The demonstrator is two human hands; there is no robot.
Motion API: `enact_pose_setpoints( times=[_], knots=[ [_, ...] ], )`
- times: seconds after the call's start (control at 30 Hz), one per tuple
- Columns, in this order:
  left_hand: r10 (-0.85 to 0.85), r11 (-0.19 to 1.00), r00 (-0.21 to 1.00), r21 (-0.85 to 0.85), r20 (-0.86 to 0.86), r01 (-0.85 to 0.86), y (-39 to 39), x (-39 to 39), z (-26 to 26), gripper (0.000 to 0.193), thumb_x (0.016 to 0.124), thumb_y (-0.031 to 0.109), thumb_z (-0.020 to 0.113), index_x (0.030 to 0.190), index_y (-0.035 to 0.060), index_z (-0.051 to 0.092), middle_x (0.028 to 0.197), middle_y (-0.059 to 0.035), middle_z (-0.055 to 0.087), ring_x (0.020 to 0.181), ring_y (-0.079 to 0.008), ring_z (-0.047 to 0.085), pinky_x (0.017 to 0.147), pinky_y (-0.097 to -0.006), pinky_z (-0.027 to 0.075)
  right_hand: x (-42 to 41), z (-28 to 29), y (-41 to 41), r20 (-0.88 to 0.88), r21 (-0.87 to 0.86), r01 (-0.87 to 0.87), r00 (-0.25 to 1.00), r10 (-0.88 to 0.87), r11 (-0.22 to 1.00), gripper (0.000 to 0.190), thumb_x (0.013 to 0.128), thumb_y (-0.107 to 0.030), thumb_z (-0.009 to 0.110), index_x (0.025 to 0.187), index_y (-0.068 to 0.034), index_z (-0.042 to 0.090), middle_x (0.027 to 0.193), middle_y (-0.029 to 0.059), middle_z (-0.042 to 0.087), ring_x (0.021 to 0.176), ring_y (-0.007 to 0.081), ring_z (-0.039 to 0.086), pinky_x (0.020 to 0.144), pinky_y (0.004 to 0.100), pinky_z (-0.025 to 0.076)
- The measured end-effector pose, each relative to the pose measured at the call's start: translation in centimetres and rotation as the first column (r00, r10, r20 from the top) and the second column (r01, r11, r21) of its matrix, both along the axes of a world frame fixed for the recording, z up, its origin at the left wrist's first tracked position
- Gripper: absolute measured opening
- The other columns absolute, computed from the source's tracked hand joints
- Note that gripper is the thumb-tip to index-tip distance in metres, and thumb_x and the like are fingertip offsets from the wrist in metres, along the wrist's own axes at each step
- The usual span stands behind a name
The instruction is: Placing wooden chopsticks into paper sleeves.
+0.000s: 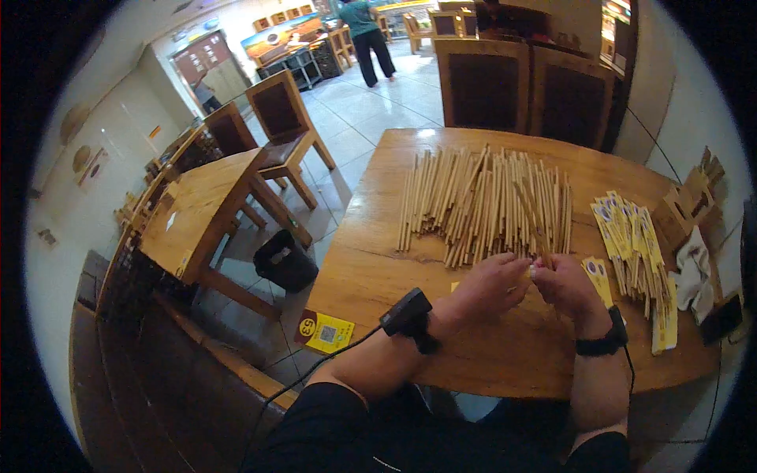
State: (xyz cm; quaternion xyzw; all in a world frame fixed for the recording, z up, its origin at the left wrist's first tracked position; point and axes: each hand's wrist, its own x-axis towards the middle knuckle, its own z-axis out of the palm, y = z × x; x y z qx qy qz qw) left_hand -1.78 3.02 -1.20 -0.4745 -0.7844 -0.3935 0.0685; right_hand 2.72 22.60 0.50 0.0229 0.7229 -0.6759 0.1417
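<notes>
A broad layer of loose wooden chopsticks [491,204] lies across the wooden table [366,295]. My right hand [565,287], near the pile's front edge, grips a few chopsticks [539,227] that point away from me. The fingertips of my left hand [494,284] are bent in and meet my right hand; a small pale yellow bit shows there, too small to name. Beyond my right wrist lie yellow printed paper sleeves [598,278], partly hidden by the hand. Farther right is a heap of chopsticks in yellow sleeves [633,242].
At the right edge are brown cardboard holders [686,207], a white cloth [695,269] and a dark flat device [721,319]. A yellow card [325,332] with a printed code sits at the left corner. A black bin [287,260] stands on the floor; a person [364,35] is farther off.
</notes>
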Motion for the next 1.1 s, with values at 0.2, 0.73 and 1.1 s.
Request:
enact_pose_setpoints(
  times=[0.2, 0.73, 1.1],
  knots=[
    [0.107, 0.993, 0.994, 0.044, -0.005, -0.106, 0.0, -1.8, -2.3, 0.037, 0.084, 0.018, 0.061, 0.116, 0.0, 0.056, 0.096, -0.0195, 0.06, 0.086, -0.0355, 0.058, 0.074, -0.0428, 0.048, -0.9, 0.1, -0.7, -0.074, -0.32, 0.332, 0.925, -0.372, 0.888, 0.023, 0.093, -0.03, 0.055, 0.084, -0.009, 0.059, 0.066, -0.0022, 0.049, 0.054, 0.0064, 0.043, 0.047, 0.0228, 0.035],
    [0.099, 0.991, 0.991, 0.082, 0.09, -0.107, -0.5, -1.2, 0.5, 0.036, 0.084, 0.015, 0.063, 0.114, -0.0042, 0.058, 0.093, -0.0175, 0.062, 0.077, -0.027, 0.062, 0.07, -0.0337, 0.05, -0.6, 0.5, -1.4, -0.388, -0.432, 0.467, 0.676, -0.626, 0.772, 0.033, 0.097, -0.038, 0.05, 0.09, -0.006, 0.052, 0.067, 0.0041, 0.057, 0.054, 0.0127, 0.058, 0.05, 0.0271, 0.051],
    [0.073, 0.994, 0.987, 0.065, 0.143, -0.083, -0.6, -1.0, 0.8, 0.037, 0.085, 0.015, 0.062, 0.116, -0.0055, 0.057, 0.096, -0.0176, 0.062, 0.079, -0.0257, 0.062, 0.07, -0.0322, 0.049, -0.9, -0.4, -1.5, -0.353, -0.394, 0.401, 0.765, -0.539, 0.827, 0.035, 0.097, -0.039, 0.05, 0.092, -0.004, 0.053, 0.073, 0.005, 0.057, 0.059, 0.0122, 0.059, 0.054, 0.0269, 0.052]
  ],
)
